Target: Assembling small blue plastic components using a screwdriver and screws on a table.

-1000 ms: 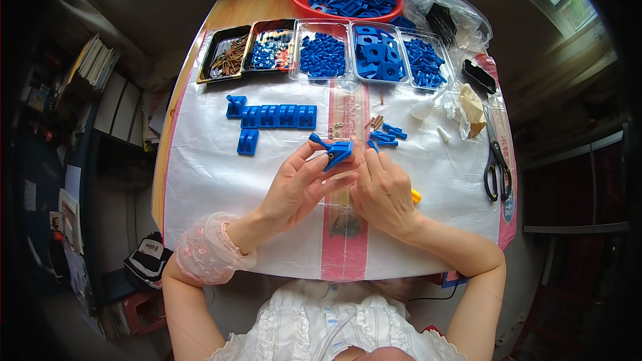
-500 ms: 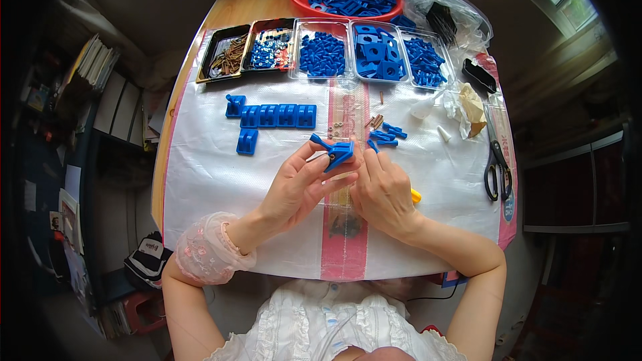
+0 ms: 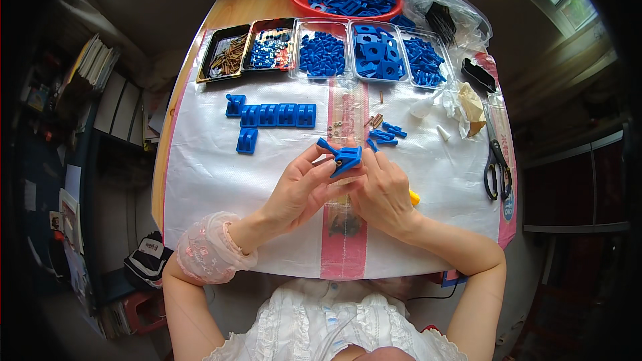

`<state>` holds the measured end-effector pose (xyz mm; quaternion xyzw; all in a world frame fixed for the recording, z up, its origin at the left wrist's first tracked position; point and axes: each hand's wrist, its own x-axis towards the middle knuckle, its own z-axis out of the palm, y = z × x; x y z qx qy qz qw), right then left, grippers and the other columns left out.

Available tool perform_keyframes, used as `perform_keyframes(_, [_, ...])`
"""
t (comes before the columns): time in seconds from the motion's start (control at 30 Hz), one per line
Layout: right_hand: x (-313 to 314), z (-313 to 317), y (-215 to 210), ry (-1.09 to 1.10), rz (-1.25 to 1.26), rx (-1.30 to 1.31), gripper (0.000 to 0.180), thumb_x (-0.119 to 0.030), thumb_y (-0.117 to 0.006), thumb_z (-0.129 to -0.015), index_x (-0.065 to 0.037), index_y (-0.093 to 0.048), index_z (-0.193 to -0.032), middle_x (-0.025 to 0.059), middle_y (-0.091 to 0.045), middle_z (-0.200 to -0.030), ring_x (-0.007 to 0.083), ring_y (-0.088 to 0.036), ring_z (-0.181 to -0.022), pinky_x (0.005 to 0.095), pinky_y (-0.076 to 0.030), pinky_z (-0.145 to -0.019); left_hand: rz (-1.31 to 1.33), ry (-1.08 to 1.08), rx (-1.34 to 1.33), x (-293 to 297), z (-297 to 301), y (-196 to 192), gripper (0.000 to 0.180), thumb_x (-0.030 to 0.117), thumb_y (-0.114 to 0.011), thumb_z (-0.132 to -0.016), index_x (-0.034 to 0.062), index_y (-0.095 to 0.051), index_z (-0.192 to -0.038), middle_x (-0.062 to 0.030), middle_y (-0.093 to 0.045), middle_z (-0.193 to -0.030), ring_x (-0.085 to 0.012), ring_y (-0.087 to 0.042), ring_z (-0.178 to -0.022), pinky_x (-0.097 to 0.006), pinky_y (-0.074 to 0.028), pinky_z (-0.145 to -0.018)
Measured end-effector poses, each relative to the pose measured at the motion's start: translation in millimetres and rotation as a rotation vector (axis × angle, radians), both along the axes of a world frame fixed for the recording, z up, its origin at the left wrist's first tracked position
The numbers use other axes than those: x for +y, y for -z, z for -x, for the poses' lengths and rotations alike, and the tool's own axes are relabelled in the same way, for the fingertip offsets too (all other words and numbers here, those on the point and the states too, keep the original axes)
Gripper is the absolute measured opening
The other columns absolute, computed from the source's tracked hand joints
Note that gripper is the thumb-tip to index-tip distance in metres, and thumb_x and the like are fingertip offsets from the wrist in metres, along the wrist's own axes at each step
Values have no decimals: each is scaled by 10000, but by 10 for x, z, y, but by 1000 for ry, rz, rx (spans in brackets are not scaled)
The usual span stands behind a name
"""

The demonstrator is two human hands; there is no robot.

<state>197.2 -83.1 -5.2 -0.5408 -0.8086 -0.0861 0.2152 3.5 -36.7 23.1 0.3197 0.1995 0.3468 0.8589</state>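
Observation:
My left hand [image 3: 301, 187] pinches a blue plastic bracket [image 3: 348, 156] between thumb and fingers. A narrow blue lever [image 3: 326, 145] sticks out of the bracket toward the upper left, and a small brassy round end shows on its side. Close against the bracket's right side, my right hand [image 3: 384, 190] has its fingers curled in; what they grip is hidden. A small blue peg-like piece [image 3: 372, 146] shows at those fingertips, and I cannot tell whether it is held or lies behind them. Beside the right palm's outer edge a yellow end [image 3: 414, 197] of something pokes out.
Several blue brackets [image 3: 267, 115] stand at left. Loose blue levers [image 3: 386, 137], brassy pins [image 3: 376, 121] and small nuts [image 3: 337, 124] lie beyond my hands. Trays of parts [image 3: 323, 53] line the back, before a red basin [image 3: 293, 0]. Black scissors [image 3: 495, 167] lie right.
The bracket in my left hand has shifted slightly right and turned a little, closer against my right fingers. My right hand has barely moved.

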Motion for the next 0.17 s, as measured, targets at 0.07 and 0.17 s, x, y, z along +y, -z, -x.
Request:
perform_keyframes(0.07, [-16, 9, -16, 33, 38, -25, 752, -142, -675, -802, 88, -516, -1500, 71, -526, -936, 195, -568, -863, 332, -444, -610, -1, -10, -1, 35, 37, 31, 405, 220, -592, -1094, 54, -474, -1444, -171, -618, -1373, -305, -614, -1325, -507, -524, -1157])
perform_keyframes(0.17, [-7, -7, -36, 54, 43, -41, 789, -173, -692, -800, 73, -497, -1523, 69, -527, -949, 200, -574, -875, 346, -465, -626, -10, -17, 1, 73, 70, 77, 431, 242, -613, -1086, 65, -468, -1452, -155, -616, -1385, -302, -588, -1363, -510, -529, -1148])
